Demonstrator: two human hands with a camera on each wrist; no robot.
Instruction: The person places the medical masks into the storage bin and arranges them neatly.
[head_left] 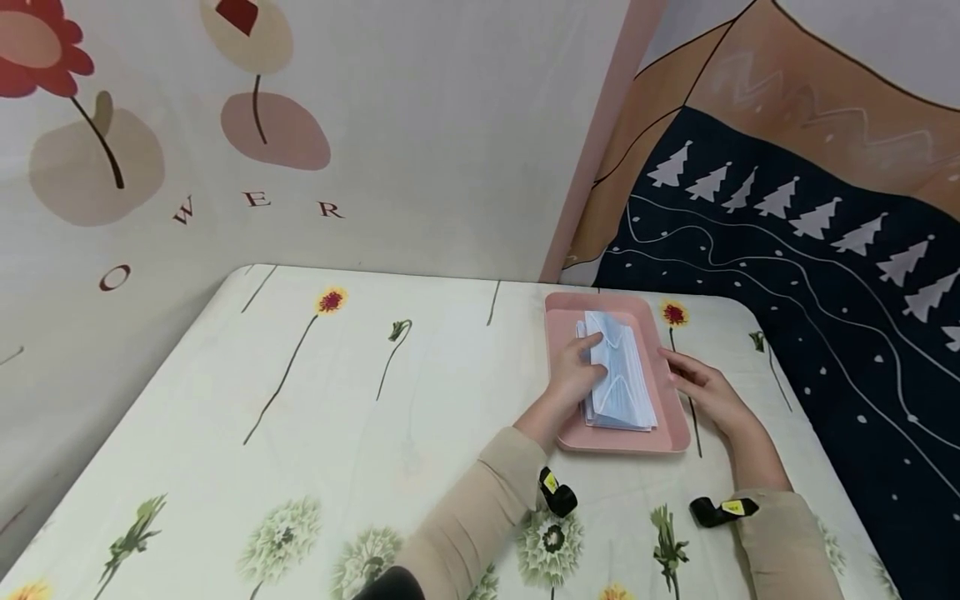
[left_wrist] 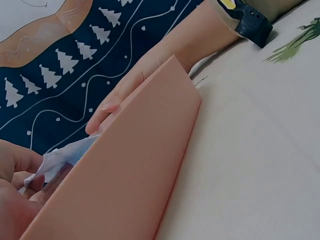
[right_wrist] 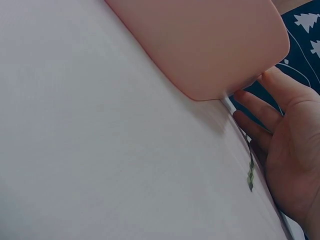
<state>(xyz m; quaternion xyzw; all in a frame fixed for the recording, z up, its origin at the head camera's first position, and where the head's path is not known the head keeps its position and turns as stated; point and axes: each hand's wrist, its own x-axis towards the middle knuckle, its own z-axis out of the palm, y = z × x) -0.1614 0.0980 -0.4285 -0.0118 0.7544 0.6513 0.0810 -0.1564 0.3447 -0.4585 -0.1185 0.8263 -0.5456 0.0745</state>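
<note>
A stack of light blue face masks [head_left: 621,375] lies in a pink tray [head_left: 566,437] on the right part of the table. Reaching in over the tray's left rim, my left hand [head_left: 576,371] pinches the left edge of the stack, thumb on top. In the left wrist view a mask [left_wrist: 75,150] shows at those fingers, and the tray wall hides most of the stack. My right hand [head_left: 708,392] is at the tray's right rim with its fingertips touching it. The right wrist view shows that hand [right_wrist: 295,135] with loosely bent fingers against the tray's outer side [right_wrist: 225,45].
The table wears a white flower-print cloth [head_left: 360,467]. A pale printed curtain [head_left: 435,142] hangs behind it, and a dark blue cloth with white trees [head_left: 825,333] borders the right side. Small black devices [head_left: 558,496] sit at the cuffs.
</note>
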